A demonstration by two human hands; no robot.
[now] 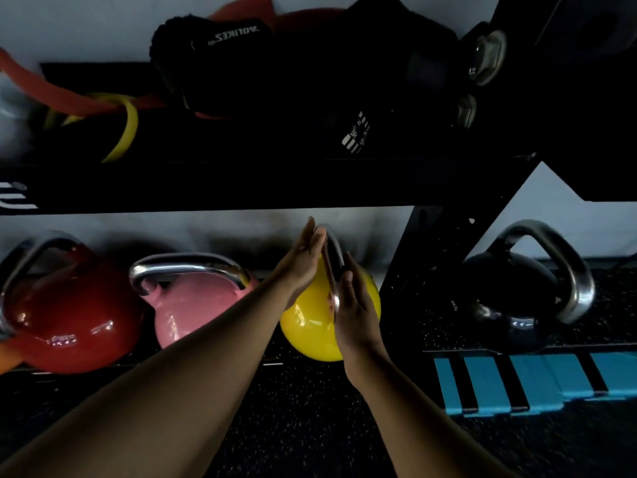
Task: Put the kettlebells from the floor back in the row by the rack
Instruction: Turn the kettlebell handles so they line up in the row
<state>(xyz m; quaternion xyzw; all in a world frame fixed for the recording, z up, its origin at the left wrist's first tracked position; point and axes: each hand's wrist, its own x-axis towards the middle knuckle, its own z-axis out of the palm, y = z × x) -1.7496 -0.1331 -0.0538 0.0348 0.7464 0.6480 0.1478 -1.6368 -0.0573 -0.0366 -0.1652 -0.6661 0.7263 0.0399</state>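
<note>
A yellow kettlebell (310, 326) with a steel handle stands on the floor under the rack shelf, at the right end of a row. A pink kettlebell (193, 305) and a red kettlebell (69, 322) stand to its left. My left hand (303, 260) lies flat against the left side of the yellow one's handle, fingers straight. On the handle's right side is my right hand (355, 315), also flat with fingers extended. Neither hand curls around the handle. A black kettlebell (517, 298) stands to the right, beyond the rack's leg.
The black rack shelf (241, 184) runs overhead, holding red and yellow resistance bands (120, 125), dark wraps and dumbbells (487, 56). The rack's slanted leg (448, 257) stands between the yellow and black kettlebells. A blue-striped mat (517, 381) lies on the speckled black floor at right.
</note>
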